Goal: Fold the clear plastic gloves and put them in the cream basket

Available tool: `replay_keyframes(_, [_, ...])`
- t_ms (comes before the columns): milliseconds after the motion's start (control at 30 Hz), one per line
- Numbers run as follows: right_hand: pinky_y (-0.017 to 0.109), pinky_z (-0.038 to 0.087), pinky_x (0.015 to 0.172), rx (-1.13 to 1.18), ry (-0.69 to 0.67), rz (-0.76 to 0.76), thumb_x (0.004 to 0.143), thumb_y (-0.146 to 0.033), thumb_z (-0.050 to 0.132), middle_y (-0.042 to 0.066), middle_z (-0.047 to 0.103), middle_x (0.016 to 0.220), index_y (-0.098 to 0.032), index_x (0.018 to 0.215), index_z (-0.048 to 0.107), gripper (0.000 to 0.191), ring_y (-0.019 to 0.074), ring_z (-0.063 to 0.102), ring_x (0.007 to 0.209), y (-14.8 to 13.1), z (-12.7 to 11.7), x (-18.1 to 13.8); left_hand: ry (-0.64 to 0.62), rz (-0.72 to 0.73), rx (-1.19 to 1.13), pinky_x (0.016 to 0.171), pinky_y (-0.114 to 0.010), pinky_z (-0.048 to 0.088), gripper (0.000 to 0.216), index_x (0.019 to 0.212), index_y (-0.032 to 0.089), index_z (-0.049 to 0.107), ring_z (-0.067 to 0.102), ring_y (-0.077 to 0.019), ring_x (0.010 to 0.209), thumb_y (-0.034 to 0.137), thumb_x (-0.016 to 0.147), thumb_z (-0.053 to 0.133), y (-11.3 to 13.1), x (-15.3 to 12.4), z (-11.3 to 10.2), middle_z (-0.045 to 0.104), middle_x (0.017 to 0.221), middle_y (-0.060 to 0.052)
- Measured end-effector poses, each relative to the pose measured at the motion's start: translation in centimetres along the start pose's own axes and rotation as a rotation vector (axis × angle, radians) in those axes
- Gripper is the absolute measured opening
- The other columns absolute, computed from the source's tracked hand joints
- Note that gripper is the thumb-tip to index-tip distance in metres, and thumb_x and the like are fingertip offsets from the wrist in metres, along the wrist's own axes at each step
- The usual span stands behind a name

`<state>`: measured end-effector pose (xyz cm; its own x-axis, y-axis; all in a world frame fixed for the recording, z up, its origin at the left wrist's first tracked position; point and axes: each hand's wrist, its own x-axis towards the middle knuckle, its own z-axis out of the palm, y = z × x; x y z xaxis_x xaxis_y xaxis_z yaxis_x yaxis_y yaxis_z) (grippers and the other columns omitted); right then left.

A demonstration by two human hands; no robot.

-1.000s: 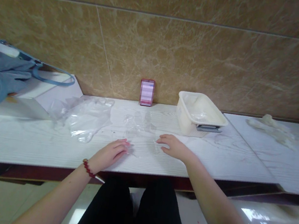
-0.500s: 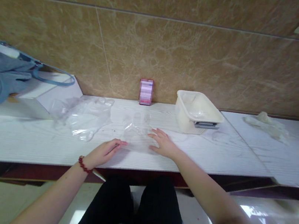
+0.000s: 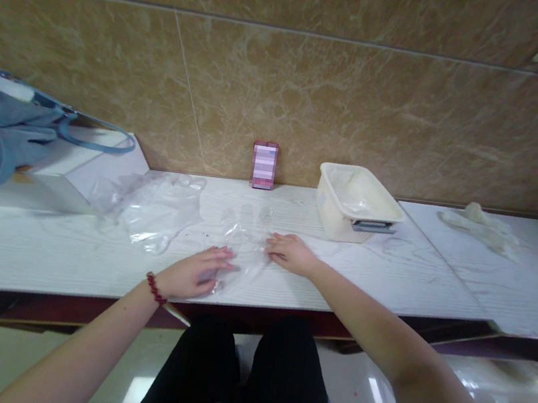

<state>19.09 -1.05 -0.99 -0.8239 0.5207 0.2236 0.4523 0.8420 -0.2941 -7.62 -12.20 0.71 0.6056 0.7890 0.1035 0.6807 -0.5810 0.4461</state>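
A clear, thin disposable plastic glove [image 3: 244, 241] lies on the white wood-grain counter in front of me, its finger ends toward the wall. My left hand [image 3: 195, 272], with a red bead bracelet at the wrist, rests at its left side with fingers apart, fingertips touching the film. At the right edge of the glove, my right hand [image 3: 290, 253] has its fingers drawn together on the plastic. To the left sits a crumpled pile of similar clear plastic gloves [image 3: 161, 209].
A phone [image 3: 264, 166] leans on the brown marble-look wall. Right of it stands a cream plastic bin [image 3: 332, 214] with a grey handle. Farther right lies a pale crumpled glove-like item [image 3: 482, 226]. A blue bag [image 3: 32, 126] rests on a white box [image 3: 84, 181] at left.
My left hand has gone from a pinch near the glove's edge to spread fingers on it. My right fingers have drawn together. The glove's near end has bunched and shifted.
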Motion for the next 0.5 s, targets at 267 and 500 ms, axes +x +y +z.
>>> replay_keyframes(267, [0.035,0.031,0.092,0.087,-0.005,-0.022,0.076,-0.020,0.047,0.002,0.060,0.107,-0.022,0.086,0.060,0.016,0.0173,0.043,0.113,0.3,-0.4,-0.4,0.027,-0.029,-0.002,0.099,-0.035,0.029,0.032,0.110,0.026,0.053,0.040,-0.0145,0.115,0.029,0.082,0.037,-0.5,0.3,0.2,0.047,0.124,-0.002])
replay_keyframes(500, [0.038,0.028,0.093,0.088,-0.035,-0.007,0.075,-0.022,0.048,0.003,0.057,0.110,-0.022,0.092,0.057,0.018,0.0182,0.039,0.116,-0.1,-0.4,-0.6,-0.020,0.001,0.084,0.102,-0.042,0.019,0.066,0.129,0.025,0.029,0.027,-0.0216,0.124,0.041,0.071,0.054,0.9,-0.6,0.2,0.034,0.133,-0.007])
